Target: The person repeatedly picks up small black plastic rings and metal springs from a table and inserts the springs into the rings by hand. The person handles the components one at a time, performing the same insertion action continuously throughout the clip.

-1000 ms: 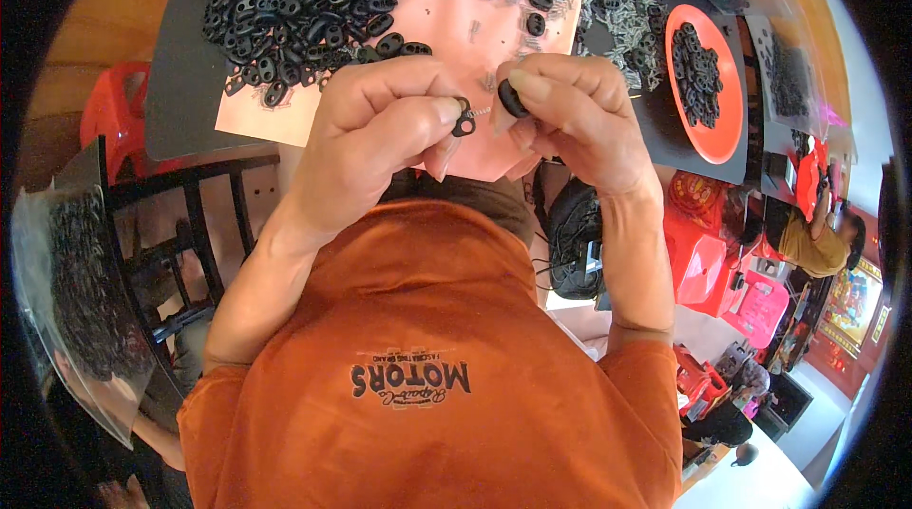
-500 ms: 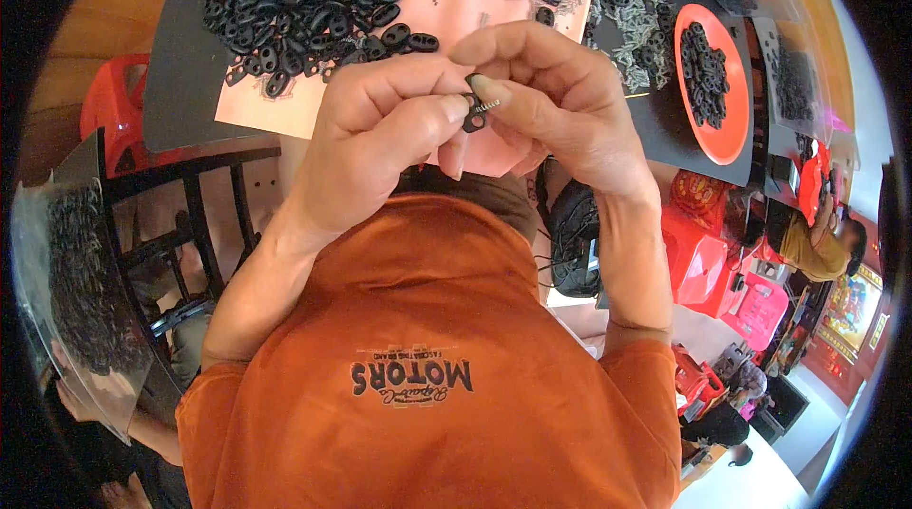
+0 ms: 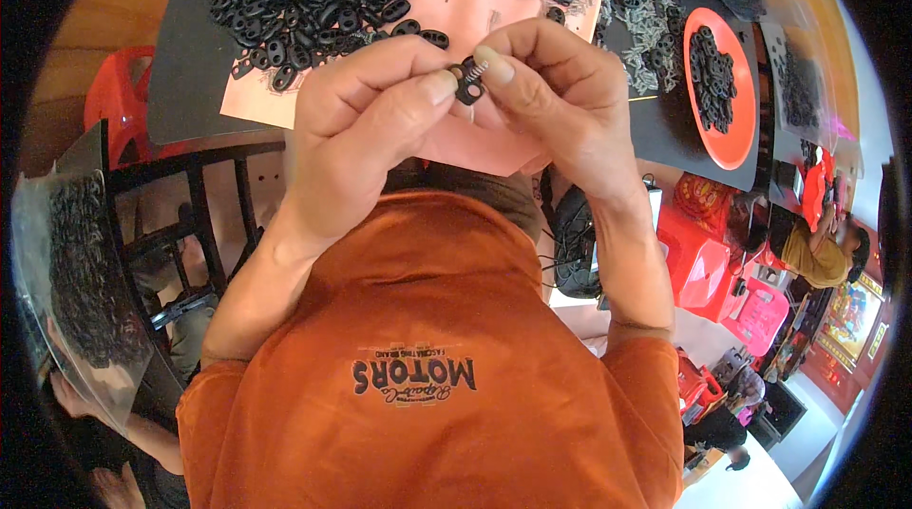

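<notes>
Above the near edge of the table my two hands meet at the fingertips. Thumb and forefinger of my left hand [image 3: 366, 124] pinch a small black plastic cord-lock piece [image 3: 469, 92] with a round hole in its lower end. A thin metal spring [image 3: 477, 70] stands at the top of that piece, against the thumb of my right hand [image 3: 565, 101], whose fingertips are closed on it. How far the spring sits inside the piece is hidden by the fingers. Beyond my hands lies a heap of black two-hole cord-lock bodies [image 3: 304, 1].
Pale pink paper [image 3: 446, 10] covers part of the black tabletop [image 3: 185, 82]. Loose metal springs [image 3: 646, 29] lie to the right, beside an orange plate [image 3: 733, 156] of small black parts [image 3: 711, 82]. A red chair [image 3: 114, 96] stands left; other people are at the sides.
Both hands have shifted slightly upward, away from my body. The spring now points more steeply up, and the black piece has turned a little between the fingertips.
</notes>
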Available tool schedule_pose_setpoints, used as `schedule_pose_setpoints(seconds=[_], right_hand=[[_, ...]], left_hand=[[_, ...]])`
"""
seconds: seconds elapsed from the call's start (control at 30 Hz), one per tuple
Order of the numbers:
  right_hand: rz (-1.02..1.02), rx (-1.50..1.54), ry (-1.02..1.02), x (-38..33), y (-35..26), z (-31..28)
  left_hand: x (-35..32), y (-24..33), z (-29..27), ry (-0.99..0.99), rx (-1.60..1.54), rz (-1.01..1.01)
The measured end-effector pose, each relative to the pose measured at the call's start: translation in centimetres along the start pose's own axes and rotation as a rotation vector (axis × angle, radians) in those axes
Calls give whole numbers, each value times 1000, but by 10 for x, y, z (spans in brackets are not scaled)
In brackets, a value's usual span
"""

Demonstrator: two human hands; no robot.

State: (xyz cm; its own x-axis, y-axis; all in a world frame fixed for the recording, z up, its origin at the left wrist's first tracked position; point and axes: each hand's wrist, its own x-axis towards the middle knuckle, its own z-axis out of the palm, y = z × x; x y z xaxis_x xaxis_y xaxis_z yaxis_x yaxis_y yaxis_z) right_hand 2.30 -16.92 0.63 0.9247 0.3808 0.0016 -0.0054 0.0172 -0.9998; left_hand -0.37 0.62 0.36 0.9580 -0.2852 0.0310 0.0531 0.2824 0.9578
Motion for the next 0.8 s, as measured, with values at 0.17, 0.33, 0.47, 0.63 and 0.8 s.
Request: schedule_pose_setpoints(seconds=[0.17, 0.33, 0.47, 0.63, 0.8], right_hand=[[93, -16, -104, 0, -8, -15], [153, 82, -16, 4, -15, -22], [157, 112, 17, 5, -15, -23], [188, 75, 40, 4, -16, -25], [190, 86, 30, 5, -17, -24]], left_hand=[[4, 4, 0, -54, 9, -31], [9, 9, 2, -67, 14, -100], [15, 10, 2, -88, 53, -80], [19, 10, 4, -78, 128, -88], [20, 5, 4, -78, 153, -73]])
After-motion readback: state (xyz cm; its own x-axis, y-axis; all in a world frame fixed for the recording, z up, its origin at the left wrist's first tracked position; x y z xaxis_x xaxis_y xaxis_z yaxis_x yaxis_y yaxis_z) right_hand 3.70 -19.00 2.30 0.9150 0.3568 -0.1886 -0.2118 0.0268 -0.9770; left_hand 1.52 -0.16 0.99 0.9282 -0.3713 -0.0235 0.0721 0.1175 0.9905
